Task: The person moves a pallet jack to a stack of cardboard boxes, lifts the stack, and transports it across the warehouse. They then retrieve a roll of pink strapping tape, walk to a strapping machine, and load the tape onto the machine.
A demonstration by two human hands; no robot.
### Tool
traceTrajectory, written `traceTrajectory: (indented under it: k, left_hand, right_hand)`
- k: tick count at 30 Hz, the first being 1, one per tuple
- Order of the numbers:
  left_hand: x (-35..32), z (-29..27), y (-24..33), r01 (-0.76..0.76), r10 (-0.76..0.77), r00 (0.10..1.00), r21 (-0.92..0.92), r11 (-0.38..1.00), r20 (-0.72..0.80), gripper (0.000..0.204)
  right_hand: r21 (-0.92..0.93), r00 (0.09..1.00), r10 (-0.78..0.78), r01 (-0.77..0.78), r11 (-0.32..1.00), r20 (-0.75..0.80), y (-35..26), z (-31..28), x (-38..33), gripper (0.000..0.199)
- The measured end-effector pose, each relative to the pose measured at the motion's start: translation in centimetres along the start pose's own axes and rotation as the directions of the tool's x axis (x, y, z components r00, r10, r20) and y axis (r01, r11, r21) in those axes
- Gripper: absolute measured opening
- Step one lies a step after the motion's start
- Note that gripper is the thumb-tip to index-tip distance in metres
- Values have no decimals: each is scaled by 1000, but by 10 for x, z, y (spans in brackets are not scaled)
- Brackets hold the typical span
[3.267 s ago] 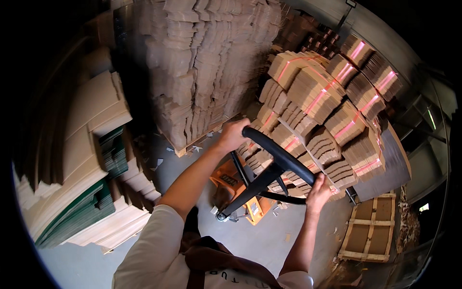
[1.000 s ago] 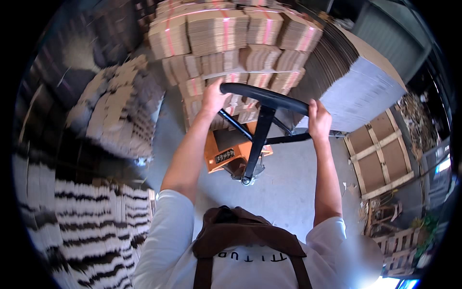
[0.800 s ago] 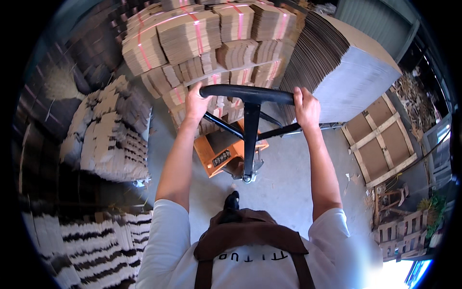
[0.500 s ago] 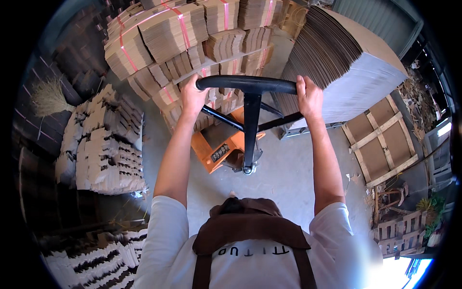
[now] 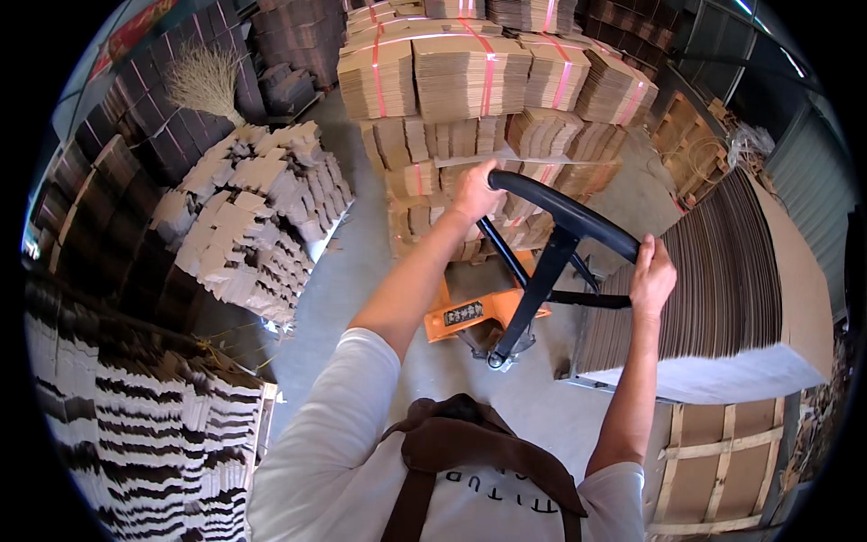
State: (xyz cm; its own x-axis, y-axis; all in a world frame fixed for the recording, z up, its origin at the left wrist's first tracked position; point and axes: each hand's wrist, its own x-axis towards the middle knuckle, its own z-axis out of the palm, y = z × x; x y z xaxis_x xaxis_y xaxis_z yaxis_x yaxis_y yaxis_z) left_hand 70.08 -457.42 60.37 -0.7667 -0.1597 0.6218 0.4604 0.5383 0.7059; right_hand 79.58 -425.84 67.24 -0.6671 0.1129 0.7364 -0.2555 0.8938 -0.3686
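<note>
Well to the left of the left hand, and nearer the body, stands a striped stack (image 5: 163,443) of pale and dark layers. Left of that hand too, but closer to it, a pile (image 5: 253,217) of cut cardboard leans unevenly, with a broom (image 5: 203,81) beyond it.

The left hand (image 5: 473,191) is wrapped round the left end of a black handle (image 5: 564,217). Below that hand, nearer the body, is the orange jack (image 5: 488,313) at the handle's foot. Ahead of the left hand rise cardboard bundles (image 5: 474,79) tied with pink straps; whether they rest on the jack, I cannot tell.

The handle slants between the hands, its right end nearer the body. The right hand (image 5: 654,275) grips that end. Just right of this hand stands a tall block (image 5: 713,271) of brown sheets; below it, nearer the body, is a wood-slatted panel (image 5: 720,465).
</note>
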Motion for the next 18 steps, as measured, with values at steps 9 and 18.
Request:
traceTrajectory:
  k: [9,18]
  left_hand:
    - [108,79,-27,0,1,1000,86,996,-12,27]
    - [206,143,-62,88,-87,995,-42,995,41,25]
  right_hand:
    - [7,998,11,-12,1000,69,74,72,124,44]
    - [-40,996,77,-75,996,44,108,145,203,43]
